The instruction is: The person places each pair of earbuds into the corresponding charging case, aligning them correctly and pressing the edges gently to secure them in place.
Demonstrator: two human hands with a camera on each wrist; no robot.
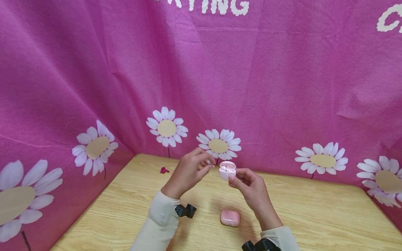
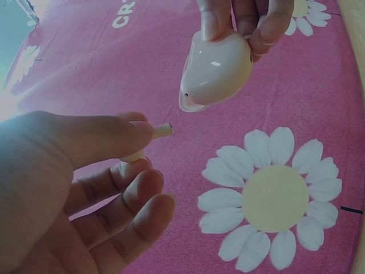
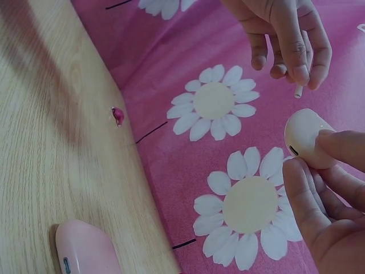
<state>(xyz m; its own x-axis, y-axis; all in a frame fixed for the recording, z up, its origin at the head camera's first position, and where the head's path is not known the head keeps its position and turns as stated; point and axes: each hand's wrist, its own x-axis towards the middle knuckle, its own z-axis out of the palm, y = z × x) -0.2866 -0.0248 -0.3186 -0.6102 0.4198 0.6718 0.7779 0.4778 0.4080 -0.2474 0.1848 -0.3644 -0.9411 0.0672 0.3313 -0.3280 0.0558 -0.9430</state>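
Note:
Between thumb and index finger my left hand (image 1: 190,169) pinches a white earbud (image 2: 163,131), its stem poking out past the fingertips. My right hand (image 1: 252,184) holds up a pale pink earbud case (image 1: 227,173), lid raised, with an earbud showing inside. The earbud in my left hand is a short way from the case, the two apart. In the right wrist view the case (image 3: 305,137) shows its rounded underside and a dark charging port, with the thumb and fingers around it.
A second, darker pink case (image 1: 230,218), closed, lies on the wooden table (image 1: 298,212) below my hands. Farther left on the table is a small magenta earbud (image 1: 164,170). A pink curtain (image 1: 267,87) with printed daisies stands behind and along the sides.

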